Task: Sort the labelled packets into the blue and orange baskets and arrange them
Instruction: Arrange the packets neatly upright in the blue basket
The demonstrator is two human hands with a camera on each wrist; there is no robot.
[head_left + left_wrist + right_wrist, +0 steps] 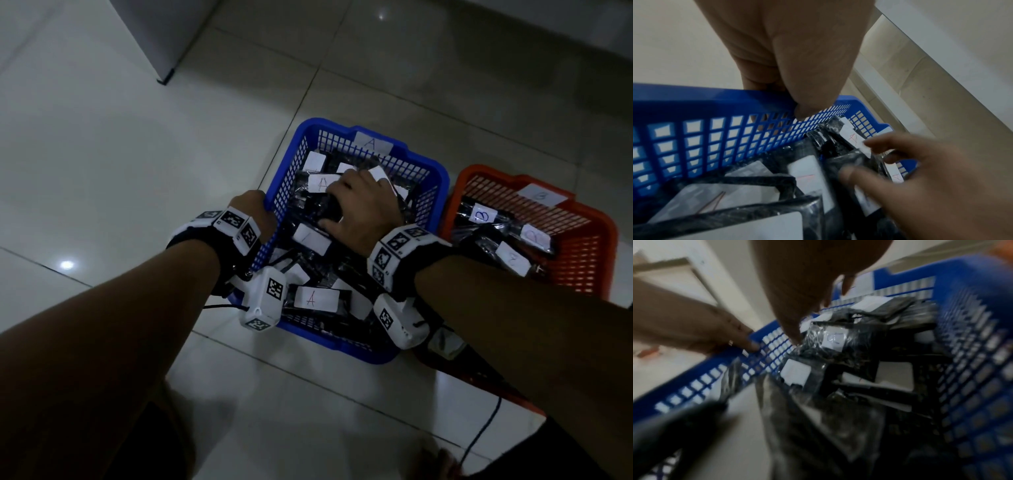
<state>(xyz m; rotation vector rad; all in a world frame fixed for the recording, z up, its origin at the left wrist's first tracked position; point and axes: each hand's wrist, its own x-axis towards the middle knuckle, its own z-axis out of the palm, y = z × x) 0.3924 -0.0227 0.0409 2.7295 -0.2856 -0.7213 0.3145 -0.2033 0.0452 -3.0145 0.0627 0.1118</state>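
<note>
While left hand (262, 214) grips blue basket (442, 181) rim, right hand (359, 209) among packets (317, 298).

**Packets fill two mesh baskets on tiled floor**

Blue plastic mesh basket (432, 178), paper tag "A" on far rim, holds a jumbled pile of black plastic-wrapped packets w/ white paper labels (317, 298), several marked "A" in red, overlapping at odd angles. Just beside it, to the right: orange plastic mesh basket (596, 253), tagged "B", w/ black packets labelled "B" (483, 215).
</note>
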